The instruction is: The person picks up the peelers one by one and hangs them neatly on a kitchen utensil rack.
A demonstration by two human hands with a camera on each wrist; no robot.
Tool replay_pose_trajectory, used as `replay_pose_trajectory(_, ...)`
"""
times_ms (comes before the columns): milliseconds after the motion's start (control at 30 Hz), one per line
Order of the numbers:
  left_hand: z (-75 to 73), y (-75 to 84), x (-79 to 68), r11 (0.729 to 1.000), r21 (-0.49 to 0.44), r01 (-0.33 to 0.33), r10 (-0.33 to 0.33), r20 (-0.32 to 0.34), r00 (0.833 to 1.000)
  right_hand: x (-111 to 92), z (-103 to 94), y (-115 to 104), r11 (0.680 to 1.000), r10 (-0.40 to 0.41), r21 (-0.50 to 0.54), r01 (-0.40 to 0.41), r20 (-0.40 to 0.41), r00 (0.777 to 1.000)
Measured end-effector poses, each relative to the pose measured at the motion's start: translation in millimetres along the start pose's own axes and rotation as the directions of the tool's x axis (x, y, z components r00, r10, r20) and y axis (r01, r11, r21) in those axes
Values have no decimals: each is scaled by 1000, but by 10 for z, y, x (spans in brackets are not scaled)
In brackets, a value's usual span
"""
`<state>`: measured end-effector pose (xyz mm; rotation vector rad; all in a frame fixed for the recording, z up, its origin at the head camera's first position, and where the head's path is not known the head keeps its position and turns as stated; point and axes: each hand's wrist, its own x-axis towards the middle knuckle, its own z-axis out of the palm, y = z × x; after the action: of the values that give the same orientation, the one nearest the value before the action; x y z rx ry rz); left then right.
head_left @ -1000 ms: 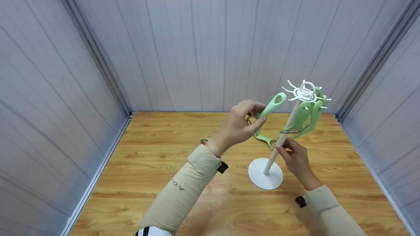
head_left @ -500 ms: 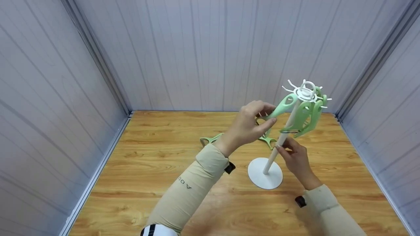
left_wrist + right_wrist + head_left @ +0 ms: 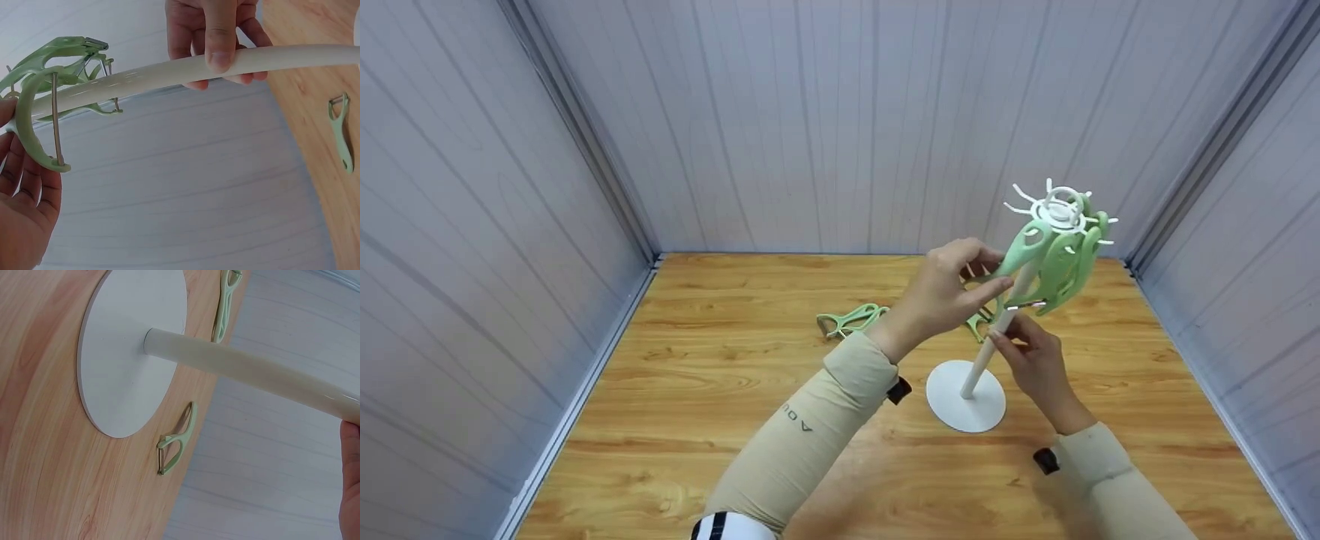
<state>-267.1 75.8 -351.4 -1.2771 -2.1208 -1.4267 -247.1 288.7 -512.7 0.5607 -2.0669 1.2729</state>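
Observation:
My left hand [image 3: 949, 292] pinches a light-green Y-shaped peeler [image 3: 1021, 251] by its lower handle and head. The peeler's holed end points up and overlaps the near-left edge of the hooked ring [image 3: 1060, 215] on a white stand. In the left wrist view, the blade end of this peeler [image 3: 35, 132] curves beside the pole. My right hand [image 3: 1035, 360] grips the stand's pole [image 3: 976, 369] about midway, thumb on the near side. Several more green peelers [image 3: 1063, 270] hang from the ring's right side.
The round white base [image 3: 949, 405] stands on the wooden table [image 3: 697, 420]. Green peelers [image 3: 851, 321] lie left of the stand, and another peeler [image 3: 976, 324] lies behind the pole. Pale panel walls [image 3: 810, 127] close in the back and both sides.
My left hand has moved right and slightly down with the peeler, bringing its holed end from left of the ring to its edge. My right hand stays on the pole.

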Motion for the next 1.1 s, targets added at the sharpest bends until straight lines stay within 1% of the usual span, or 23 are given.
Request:
replay_pose_trajectory(167, 32, -9, 6, 1000, -9, 10, -10, 17, 1000, -3, -8, -18, 1000, 14, 6, -14, 15, 1000)
replay_pose_trajectory(267, 35, -31, -4, 1000, -10, 9, -9, 15, 1000, -5, -4, -21, 1000, 22, 5, -23, 12, 1000)
replay_pose_trajectory(500, 11, -95, -47, 1000, 3, -9, 9, 10, 1000, -6, 4, 4, 1000, -2, 11, 2, -4, 1000)
replay_pose_trajectory(700, -41, -148, -110, 999, 34, 13, -13, 7, 1000, -20, -20, -28, 998, 68, -15, -67, 10, 998)
replay_pose_trajectory(833, -86, -225, -172, 998, 50, 29, -29, -3, 1000, -19, -23, -12, 998, 61, -26, -61, 10, 998)
replay_pose_trajectory(967, -162, -329, -259, 996, 67, 58, -57, -10, 998, 6, -19, -13, 999, 50, -6, -50, 17, 999)
replay_pose_trajectory(1100, -246, -446, -356, 993, 70, 95, -93, -21, 995, 27, -32, -53, 997, 80, 12, -80, 34, 996)
